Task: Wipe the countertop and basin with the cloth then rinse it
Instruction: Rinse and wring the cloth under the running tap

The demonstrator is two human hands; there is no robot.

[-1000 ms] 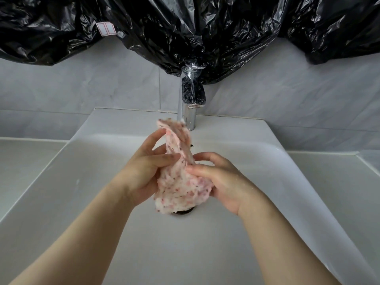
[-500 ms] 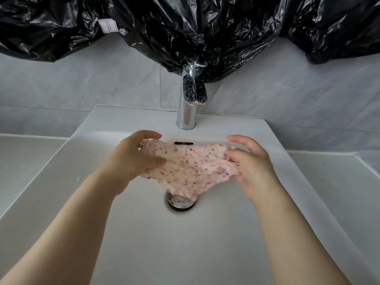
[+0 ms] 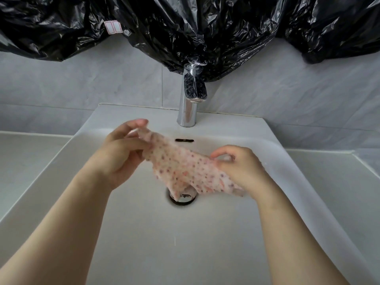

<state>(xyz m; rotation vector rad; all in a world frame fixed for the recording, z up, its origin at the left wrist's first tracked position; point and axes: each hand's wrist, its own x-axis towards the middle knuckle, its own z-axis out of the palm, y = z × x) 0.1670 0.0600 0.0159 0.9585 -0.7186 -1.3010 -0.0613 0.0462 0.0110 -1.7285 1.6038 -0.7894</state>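
Note:
A white cloth with pink and red dots [image 3: 183, 167] hangs stretched between both hands over the white basin [image 3: 156, 239]. My left hand [image 3: 121, 153] pinches its upper left corner. Lower down, my right hand [image 3: 238, 167] grips the right end. The cloth's bottom edge droops onto the chrome drain [image 3: 182, 199]. The chrome tap [image 3: 190, 99] stands behind the cloth, and no water stream is visible from it.
Grey countertop runs on the left [image 3: 26, 153] and on the right [image 3: 337, 182] of the basin. Black plastic sheeting [image 3: 185, 27] hangs on the tiled wall above the tap. An overflow slot [image 3: 184, 140] sits in the basin's back wall.
The cloth went from bunched upright between the hands to spread out wide. It now slants, with the left hand higher near the tap and the right hand lower near the drain.

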